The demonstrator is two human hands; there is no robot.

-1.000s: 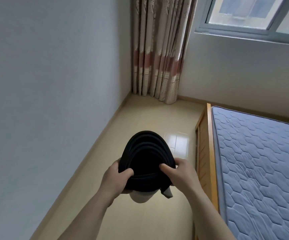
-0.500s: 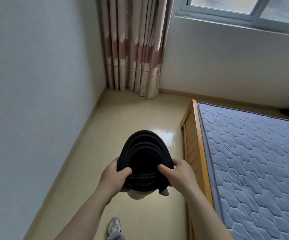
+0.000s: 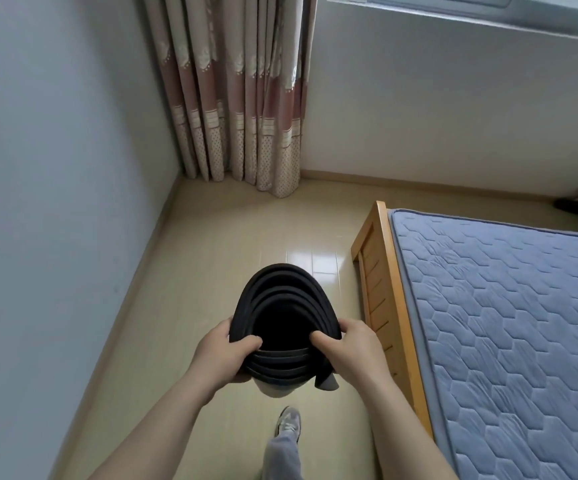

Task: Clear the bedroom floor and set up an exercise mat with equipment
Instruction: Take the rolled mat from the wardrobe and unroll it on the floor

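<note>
Rolled mat (image 3: 286,306): I'm holding it end-on, black spiralled layers showing, over the glossy floor (image 3: 211,271).
Left hand (image 3: 227,355): gripping its 8 o'clock edge.
Right hand (image 3: 350,348): gripping its 4 o'clock edge.

matt black rubbery rolled mat (image 3: 282,306), smooth-edged layers. floor (image 3: 211,258) glossy pale tile, catching window glare. bed frame (image 3: 381,271) varnished wood. mattress (image 3: 509,323) quilted blue cloth. curtain (image 3: 242,98) patterned fabric, soft folds.

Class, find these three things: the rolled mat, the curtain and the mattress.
rolled mat (image 3: 282,285), head view, upper layers of its rolled end.
curtain (image 3: 246,98), head view, middle folds.
mattress (image 3: 505,323), head view, quilted top.
</note>
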